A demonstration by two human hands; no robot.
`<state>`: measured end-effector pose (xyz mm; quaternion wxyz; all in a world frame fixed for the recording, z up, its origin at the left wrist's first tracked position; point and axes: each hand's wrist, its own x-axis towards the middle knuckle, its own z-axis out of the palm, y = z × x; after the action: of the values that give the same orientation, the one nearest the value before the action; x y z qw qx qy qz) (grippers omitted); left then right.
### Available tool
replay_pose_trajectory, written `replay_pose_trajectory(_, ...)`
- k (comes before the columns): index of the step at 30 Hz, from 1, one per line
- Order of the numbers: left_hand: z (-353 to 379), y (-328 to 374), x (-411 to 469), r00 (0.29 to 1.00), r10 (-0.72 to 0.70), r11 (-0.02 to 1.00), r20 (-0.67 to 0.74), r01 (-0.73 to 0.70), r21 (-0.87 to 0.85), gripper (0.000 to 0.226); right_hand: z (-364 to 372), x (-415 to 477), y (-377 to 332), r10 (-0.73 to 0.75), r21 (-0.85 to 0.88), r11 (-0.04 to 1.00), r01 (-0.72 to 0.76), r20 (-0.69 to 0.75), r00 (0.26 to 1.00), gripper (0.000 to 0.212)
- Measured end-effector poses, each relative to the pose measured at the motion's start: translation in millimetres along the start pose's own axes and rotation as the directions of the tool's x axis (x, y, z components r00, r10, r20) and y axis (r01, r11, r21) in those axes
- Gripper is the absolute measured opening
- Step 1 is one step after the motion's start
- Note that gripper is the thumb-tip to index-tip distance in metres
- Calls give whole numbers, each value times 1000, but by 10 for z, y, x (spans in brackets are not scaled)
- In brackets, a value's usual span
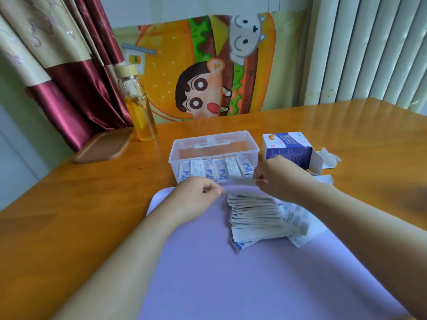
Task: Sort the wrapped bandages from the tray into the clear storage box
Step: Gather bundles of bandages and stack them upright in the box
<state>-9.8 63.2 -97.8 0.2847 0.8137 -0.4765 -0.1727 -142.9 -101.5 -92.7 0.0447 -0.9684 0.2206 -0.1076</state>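
A: Head view. Grip of the right hand [277, 179]?
B: Pinching one wrapped bandage [242, 181] by its end, up in the air, just in front of the clear storage box [215, 144].
A: And the left hand [196, 197]?
B: Fingers curled, close to the other end. Too blurry to tell whether holding it.
A: Could go wrong how?
B: Could slip out of such a small pinch and fall in front of the box, not in it. Could knock over the ones inside if dropped in fast. Right arm just above the pile [254, 218], so could drag some off the tray [208, 285].
A: Inside the box?
B: A row of bandages [215, 172] standing along the near wall.
A: On the tray?
B: Purple tray, on the worktop [92, 215] just in front of the box. Holds a big messy pile, so lots more to sort.
A: Right of the box?
B: An open blue carton [288, 153].
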Motion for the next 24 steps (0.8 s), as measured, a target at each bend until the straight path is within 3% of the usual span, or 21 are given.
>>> replay_pose_trajectory(2,-50,0,-2,998,-57,992,38,61,-113,14,-88,37,-43,41,126,992,-23,-140,989,15)
replay_pose_trajectory(3,-43,43,-13,994,-78,957,75,96,-274,16,-141,30,-119,64,208,978,-26,-181,981,14)
replay_pose_trajectory(4,-9,108,-30,988,-98,868,119,143,-475,20,-172,7,-228,82,280,960,-22,-205,975,13)
replay_pose_trajectory(6,63,275,-56,981,-100,586,167,194,-786,22,-188,-33,-476,69,330,944,8,-221,973,14)
replay_pose_trajectory(9,149,380,-56,980,-155,337,125,171,-926,22,-148,-61,-703,-18,322,944,76,-180,984,13)
replay_pose_trajectory(12,121,280,-35,969,-222,255,112,168,-952,32,-137,-52,-625,-15,490,868,85,-144,989,15)
replay_pose_trajectory(15,143,207,-84,975,-161,286,151,193,-939,27,-49,-41,-498,125,701,713,4,-133,983,17)
replay_pose_trajectory(18,211,181,-91,980,-105,468,168,197,-861,20,36,-10,-414,211,816,570,-102,-25,977,33)
replay_pose_trajectory(20,242,182,-94,983,-85,529,165,185,-828,20,74,-12,-373,191,853,497,-156,67,979,37)
replay_pose_trajectory(24,246,176,-105,983,-86,511,162,183,-840,24,103,4,-287,156,915,353,-196,149,976,33)
